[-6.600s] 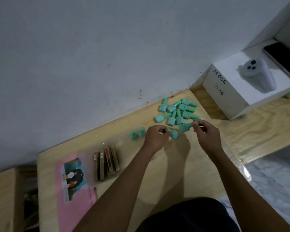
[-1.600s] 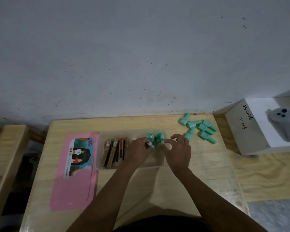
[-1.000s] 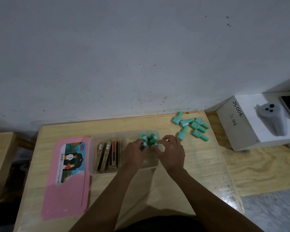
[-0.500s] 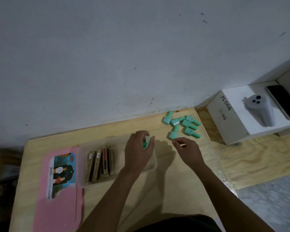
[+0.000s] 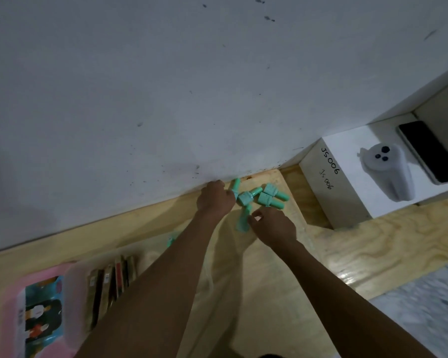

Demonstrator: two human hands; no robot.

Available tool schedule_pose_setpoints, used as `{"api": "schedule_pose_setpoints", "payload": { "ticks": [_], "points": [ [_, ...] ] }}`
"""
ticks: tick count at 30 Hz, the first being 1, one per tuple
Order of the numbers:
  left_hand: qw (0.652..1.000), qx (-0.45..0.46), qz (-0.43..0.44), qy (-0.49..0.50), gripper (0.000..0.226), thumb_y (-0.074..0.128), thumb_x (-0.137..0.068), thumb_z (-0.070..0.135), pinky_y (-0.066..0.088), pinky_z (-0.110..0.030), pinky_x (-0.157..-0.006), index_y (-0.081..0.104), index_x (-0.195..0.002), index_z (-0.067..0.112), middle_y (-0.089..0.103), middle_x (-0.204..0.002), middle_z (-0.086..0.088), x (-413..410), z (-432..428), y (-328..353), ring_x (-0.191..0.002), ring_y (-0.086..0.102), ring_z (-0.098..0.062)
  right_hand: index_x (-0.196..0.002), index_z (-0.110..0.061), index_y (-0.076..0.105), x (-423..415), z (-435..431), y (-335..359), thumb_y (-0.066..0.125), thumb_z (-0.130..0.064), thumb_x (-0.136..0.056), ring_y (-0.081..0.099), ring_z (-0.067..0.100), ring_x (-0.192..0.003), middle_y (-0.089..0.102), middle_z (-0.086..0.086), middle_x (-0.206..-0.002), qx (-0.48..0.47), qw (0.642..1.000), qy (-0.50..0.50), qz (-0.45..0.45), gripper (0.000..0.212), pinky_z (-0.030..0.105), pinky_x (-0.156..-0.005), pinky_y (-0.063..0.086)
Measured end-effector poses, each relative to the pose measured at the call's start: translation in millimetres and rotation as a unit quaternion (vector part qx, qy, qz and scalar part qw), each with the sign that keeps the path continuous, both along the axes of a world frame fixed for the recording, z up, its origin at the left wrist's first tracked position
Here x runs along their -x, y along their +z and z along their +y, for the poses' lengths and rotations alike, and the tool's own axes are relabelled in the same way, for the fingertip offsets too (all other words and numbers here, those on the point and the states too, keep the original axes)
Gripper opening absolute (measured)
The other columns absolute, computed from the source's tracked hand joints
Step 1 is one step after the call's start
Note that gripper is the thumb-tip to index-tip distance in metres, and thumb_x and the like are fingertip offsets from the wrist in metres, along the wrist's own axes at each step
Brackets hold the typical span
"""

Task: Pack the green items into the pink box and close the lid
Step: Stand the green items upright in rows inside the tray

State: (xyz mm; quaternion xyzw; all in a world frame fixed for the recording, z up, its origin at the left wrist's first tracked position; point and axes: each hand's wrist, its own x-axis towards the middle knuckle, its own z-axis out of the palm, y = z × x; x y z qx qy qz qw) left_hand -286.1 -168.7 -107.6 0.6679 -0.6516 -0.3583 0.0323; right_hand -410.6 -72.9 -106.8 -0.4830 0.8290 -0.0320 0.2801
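Observation:
Several loose green bottle-shaped items (image 5: 267, 198) lie in a cluster at the table's far right corner by the wall. My left hand (image 5: 215, 200) is at the cluster's left end, fingers curled round one green item (image 5: 235, 186) that pokes out past the knuckles. My right hand (image 5: 272, 226) is just in front of the cluster, thumb and fingertips pinching the side of another green item (image 5: 242, 222). The clear box tray (image 5: 74, 277) sits at the near left. My left forearm hides most of its right half, where a bit of green (image 5: 170, 241) shows. The pink lid (image 5: 9, 313) lies left of it.
Several brown flat packs (image 5: 109, 280) stand in the tray's left part. A white block marked JS006 (image 5: 329, 182) stands right of the table, bearing a grey three-button device (image 5: 388, 171) and a black phone (image 5: 429, 151). The grey wall runs directly behind the table.
My left hand has left the tray and moved right to the loose cluster. My right hand has moved forward onto a green item. The view has swung so the tray now lies low on the left.

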Motion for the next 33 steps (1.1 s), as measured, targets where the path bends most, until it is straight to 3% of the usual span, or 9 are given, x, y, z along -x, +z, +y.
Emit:
{"api": "schedule_pose_setpoints", "payload": {
  "ticks": [4,7,11,13,18,20,22,27,33],
  "points": [
    [0.999,0.005,-0.039,0.019,0.039,0.057,-0.084,0.041,0.053,-0.037,-0.083,0.063,-0.112,0.014,0.067,-0.115,-0.007,13.6,-5.8,-10.0,-0.105,0.063,-0.028,-0.088,-0.017,0.068,-10.9,-16.6,-8.7,0.051,-0.052,-0.087,0.064,0.017,-0.069,0.067,-0.002,-0.079,-0.023,0.999,-0.013,0.038,0.039,0.035,-0.067,0.056],
    [0.998,0.019,-0.049,0.017,0.035,0.062,-0.083,0.042,0.049,-0.034,-0.073,0.062,-0.107,0.016,0.068,-0.107,-0.003,18.8,-1.7,-13.9,-0.098,0.065,-0.024,-0.083,-0.015,0.065,-16.3,-21.4,-17.4,0.052,-0.055,-0.087,0.064,0.018,-0.067,0.066,-0.001,-0.076,-0.019,0.999,-0.017,0.023,0.042,0.034,-0.066,0.057],
    [0.999,0.0,-0.038,0.021,0.037,0.068,-0.079,0.038,0.054,-0.037,-0.078,0.058,-0.107,0.015,0.067,-0.108,-0.004,15.6,-3.8,-18.1,-0.097,0.064,-0.025,-0.088,-0.014,0.065,-11.8,-25.0,-19.4,0.054,-0.05,-0.088,0.06,0.016,-0.069,0.063,-0.002,-0.077,-0.048,0.999,-0.016,0.003,0.038,0.026,-0.057,0.043],
    [1.0,-0.017,-0.023,0.007,0.034,0.066,-0.08,0.031,0.054,-0.037,-0.08,0.057,-0.107,0.013,0.066,-0.111,-0.007,11.4,-6.2,-16.7,-0.1,0.063,-0.027,-0.086,-0.016,0.066,-10.0,-23.2,-16.8,0.055,-0.05,-0.086,0.062,0.016,-0.071,0.065,-0.003,-0.077,-0.045,0.999,-0.008,-0.005,0.036,0.029,-0.061,0.049],
    [0.993,-0.05,0.101,0.034,0.031,0.062,-0.083,0.021,0.044,-0.028,-0.069,0.059,-0.111,0.009,0.061,-0.1,-0.004,-2.5,-6.6,0.2,-0.087,0.059,-0.02,-0.087,-0.019,0.067,-1.8,-4.7,2.0,0.056,-0.04,-0.092,0.062,0.007,-0.069,0.067,-0.004,-0.08,0.097,0.991,0.017,-0.094,0.024,0.03,-0.063,0.055],
    [0.982,-0.068,0.162,0.063,0.026,0.062,-0.084,0.023,0.05,-0.033,-0.064,0.06,-0.107,0.013,0.062,-0.093,-0.003,-8.6,-3.0,11.1,-0.078,0.059,-0.019,-0.097,-0.016,0.07,3.4,2.7,13.9,0.056,-0.028,-0.096,0.06,0.002,-0.073,0.066,-0.009,-0.084,0.174,0.97,0.01,-0.17,0.018,0.023,-0.067,0.054],
    [0.962,-0.091,0.232,0.112,0.021,0.062,-0.084,0.023,0.057,-0.042,-0.073,0.059,-0.103,0.014,0.065,-0.093,-0.007,-15.6,2.9,23.9,-0.071,0.062,-0.022,-0.103,-0.014,0.07,7.2,9.6,19.6,0.056,-0.019,-0.096,0.059,0.0,-0.074,0.061,-0.018,-0.083,0.207,0.955,0.0,-0.214,0.016,0.018,-0.069,0.051],
    [0.941,-0.074,0.286,0.166,0.019,0.063,-0.087,0.021,0.057,-0.039,-0.075,0.058,-0.102,0.01,0.064,-0.091,-0.008,-39.8,22.4,45.6,-0.064,0.06,-0.019,-0.123,-0.021,0.06,-8.9,13.6,2.4,0.058,-0.035,-0.093,0.06,0.016,-0.091,0.064,0.003,-0.111,0.139,0.978,0.093,-0.125,0.033,0.033,-0.077,0.053],
    [0.942,-0.047,0.279,0.182,0.019,0.065,-0.086,0.021,0.057,-0.035,-0.068,0.057,-0.1,0.012,0.065,-0.097,-0.01,-64.9,42.4,59.9,-0.069,0.061,-0.019,-0.126,-0.024,0.052,-41.9,9.5,-6.2,0.061,-0.048,-0.086,0.06,0.022,-0.103,0.059,0.005,-0.119,0.048,0.987,0.125,-0.086,0.048,0.035,-0.08,0.051]
  ]
}}
